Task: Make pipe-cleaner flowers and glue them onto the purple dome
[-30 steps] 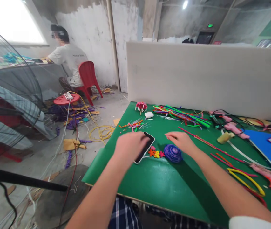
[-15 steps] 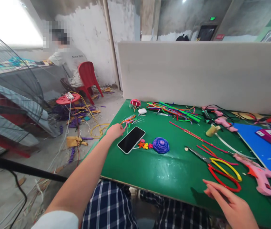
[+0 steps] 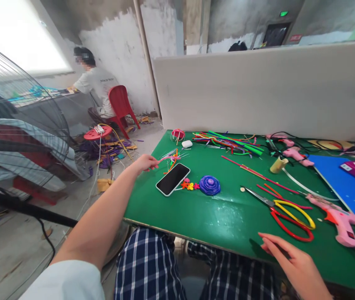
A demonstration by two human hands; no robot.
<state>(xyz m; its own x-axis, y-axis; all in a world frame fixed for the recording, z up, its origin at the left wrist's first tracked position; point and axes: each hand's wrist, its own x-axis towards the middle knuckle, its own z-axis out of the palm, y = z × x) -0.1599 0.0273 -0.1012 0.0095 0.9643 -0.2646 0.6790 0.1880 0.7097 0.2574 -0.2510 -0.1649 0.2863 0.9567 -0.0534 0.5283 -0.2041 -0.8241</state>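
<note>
My left hand [image 3: 147,163] is closed at the table's left edge, its fingertips pinching a pink pipe cleaner [image 3: 166,158]. That strip reaches over a small pile of orange and green pipe cleaner bits [image 3: 175,160]. Just right of the pile lies a phone [image 3: 173,179] with a dark screen. Small orange, yellow and pink flowers [image 3: 190,186] touch or nearly touch a blue-purple coiled disc [image 3: 209,185]. Near the front edge, my right hand [image 3: 292,258] hovers with fingers stretched out, holding nothing. Closest to it are scissors [image 3: 292,218] with red and yellow handles, blades slightly apart.
A pink glue gun [image 3: 336,218] lies at the right, beside a blue board [image 3: 346,183]. Bundled pipe cleaners [image 3: 230,143], a white case [image 3: 187,144] and a red spiky piece [image 3: 177,134] sit towards the white partition [image 3: 258,91]. Another person [image 3: 98,83] sits at far left.
My left hand has drawn left and slightly up, away from the pile, with the pink pipe cleaner pulled along. My right hand stays near the front edge. The view has shifted slightly.
</note>
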